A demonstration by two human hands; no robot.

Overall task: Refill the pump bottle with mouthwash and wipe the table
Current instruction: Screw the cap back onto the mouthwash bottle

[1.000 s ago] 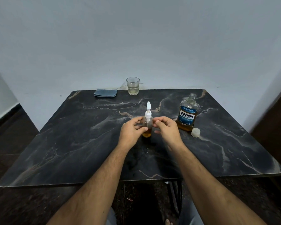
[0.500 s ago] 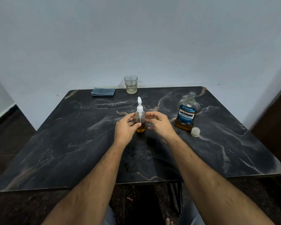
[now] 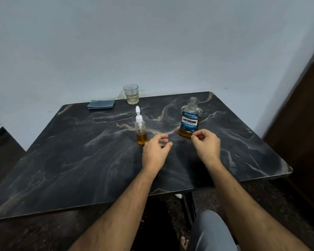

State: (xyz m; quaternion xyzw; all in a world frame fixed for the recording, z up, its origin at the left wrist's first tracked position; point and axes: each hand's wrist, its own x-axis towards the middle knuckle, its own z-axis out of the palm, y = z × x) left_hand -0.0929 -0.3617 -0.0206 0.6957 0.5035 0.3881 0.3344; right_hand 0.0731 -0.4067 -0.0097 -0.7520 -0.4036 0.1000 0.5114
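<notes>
Head view: both hands (image 3: 181, 147) have let go of pump bottle (image 3: 141, 130).

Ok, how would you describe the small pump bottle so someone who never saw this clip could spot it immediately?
On the dark marble table, look near the middle, just beyond the left hand. The pump bottle stands upright there, untouched: small, clear, amber liquid in its lower part. Unlike the larger blue-labelled mouthwash bottle to its right, it has a white pump top.
</notes>
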